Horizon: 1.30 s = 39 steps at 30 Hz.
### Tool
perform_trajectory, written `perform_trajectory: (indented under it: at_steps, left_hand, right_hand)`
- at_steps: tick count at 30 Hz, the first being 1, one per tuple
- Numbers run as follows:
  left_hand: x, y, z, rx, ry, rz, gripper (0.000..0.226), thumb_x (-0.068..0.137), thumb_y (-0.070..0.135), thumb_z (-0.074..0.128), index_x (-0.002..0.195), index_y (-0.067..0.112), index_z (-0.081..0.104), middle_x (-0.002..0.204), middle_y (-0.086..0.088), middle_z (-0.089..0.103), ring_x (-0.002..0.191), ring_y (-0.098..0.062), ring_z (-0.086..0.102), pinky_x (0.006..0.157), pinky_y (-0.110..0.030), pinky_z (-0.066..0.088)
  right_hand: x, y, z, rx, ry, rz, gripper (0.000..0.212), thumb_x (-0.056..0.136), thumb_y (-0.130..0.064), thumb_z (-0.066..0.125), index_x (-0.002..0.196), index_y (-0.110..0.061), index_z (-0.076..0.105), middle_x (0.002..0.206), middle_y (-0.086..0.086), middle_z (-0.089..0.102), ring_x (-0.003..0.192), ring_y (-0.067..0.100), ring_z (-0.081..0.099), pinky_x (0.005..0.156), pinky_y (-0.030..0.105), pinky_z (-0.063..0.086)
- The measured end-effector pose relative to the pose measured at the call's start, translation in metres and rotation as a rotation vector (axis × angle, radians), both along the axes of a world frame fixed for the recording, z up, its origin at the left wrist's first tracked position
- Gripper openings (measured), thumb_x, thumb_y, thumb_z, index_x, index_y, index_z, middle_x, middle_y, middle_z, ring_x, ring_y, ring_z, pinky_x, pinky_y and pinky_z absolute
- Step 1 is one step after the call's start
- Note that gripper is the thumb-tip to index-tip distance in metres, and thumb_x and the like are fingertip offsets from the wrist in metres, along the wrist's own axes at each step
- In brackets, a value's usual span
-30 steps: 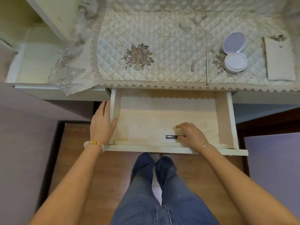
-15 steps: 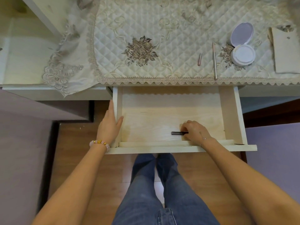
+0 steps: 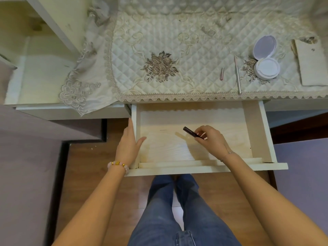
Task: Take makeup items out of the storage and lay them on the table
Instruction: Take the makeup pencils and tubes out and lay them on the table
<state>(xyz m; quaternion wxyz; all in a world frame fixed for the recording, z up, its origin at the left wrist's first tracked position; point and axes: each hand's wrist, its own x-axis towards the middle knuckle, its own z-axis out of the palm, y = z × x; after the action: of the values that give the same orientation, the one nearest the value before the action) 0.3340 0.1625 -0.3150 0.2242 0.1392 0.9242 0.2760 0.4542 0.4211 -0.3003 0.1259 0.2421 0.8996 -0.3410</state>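
Note:
The pale wooden drawer [image 3: 253, 132] stands pulled out under the table. My right hand [image 3: 212, 139] is inside it, fingers pinched on a dark slim makeup tube [image 3: 190, 131] lifted off the drawer bottom and pointing up-left. My left hand [image 3: 128, 144] rests flat on the drawer's left wall, thumb inside. On the quilted tablecloth [image 3: 177, 38] lie a small pink tube [image 3: 221, 74], a thin silver-handled stick [image 3: 237, 77] and an open white round compact [image 3: 265, 57].
A beige cloth pouch [image 3: 314, 63] lies at the table's right end. A lace cloth corner [image 3: 78, 91] hangs over the lower white shelf at left. My legs in jeans stand below the drawer front on the wooden floor.
My right hand has picked the dark tube up from the drawer's front and raised it toward the middle of the drawer. The left hand stays on the drawer's side.

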Motion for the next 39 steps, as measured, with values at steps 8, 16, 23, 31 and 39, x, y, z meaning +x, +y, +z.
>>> perform_trajectory:
  at_steps: [8, 16, 23, 31, 39]
  left_hand:
    - [0.008, 0.028, 0.053, 0.179, 0.326, -0.206, 0.057, 0.089, 0.03, 0.058, 0.139, 0.012, 0.037, 0.143, -0.009, 0.038, 0.133, -0.023, 0.033, 0.11, -0.037, 0.028]
    - [0.023, 0.073, 0.088, 0.257, 0.334, -0.482, 0.037, 0.083, 0.024, 0.066, 0.118, 0.015, 0.058, 0.115, -0.003, 0.059, 0.109, -0.022, 0.052, 0.09, -0.038, 0.044]
    - [0.026, 0.088, 0.1, 0.276, 0.337, -0.431, 0.015, 0.084, 0.018, 0.065, 0.098, 0.014, 0.063, 0.093, 0.0, 0.058, 0.086, -0.019, 0.051, 0.071, -0.034, 0.044]
    - [0.023, 0.09, 0.111, 0.253, 0.327, -0.455, 0.011, 0.084, 0.021, 0.065, 0.091, 0.012, 0.064, 0.083, -0.002, 0.061, 0.08, -0.02, 0.053, 0.068, -0.041, 0.045]
    - [0.021, 0.094, 0.114, 0.316, 0.343, -0.432, 0.013, 0.084, 0.021, 0.066, 0.094, 0.013, 0.066, 0.083, -0.002, 0.063, 0.079, -0.019, 0.057, 0.067, -0.035, 0.046]
  right_hand:
    - [-0.007, -0.018, 0.05, -0.066, 0.205, -0.058, 0.016, 0.084, -0.02, 0.065, 0.1, -0.021, 0.067, 0.094, -0.008, 0.067, 0.086, 0.013, 0.061, 0.078, 0.032, 0.053]
    - [-0.008, -0.018, 0.086, 0.027, 0.306, 0.142, 0.018, 0.084, -0.02, 0.066, 0.102, -0.021, 0.069, 0.095, -0.004, 0.069, 0.089, 0.014, 0.06, 0.077, 0.029, 0.048]
    - [-0.009, -0.007, 0.099, 0.109, 0.342, 0.225, 0.022, 0.085, -0.024, 0.065, 0.105, -0.019, 0.067, 0.092, 0.0, 0.066, 0.087, 0.019, 0.055, 0.073, 0.026, 0.04]
    - [-0.007, -0.002, 0.103, 0.233, 0.422, 0.272, 0.013, 0.08, -0.021, 0.07, 0.092, -0.016, 0.07, 0.084, 0.0, 0.066, 0.08, 0.023, 0.055, 0.063, 0.033, 0.044]
    - [-0.008, 0.001, 0.105, 0.365, 0.563, 0.269, 0.015, 0.071, -0.015, 0.078, 0.084, -0.015, 0.07, 0.078, -0.002, 0.067, 0.072, 0.022, 0.058, 0.057, 0.022, 0.038]
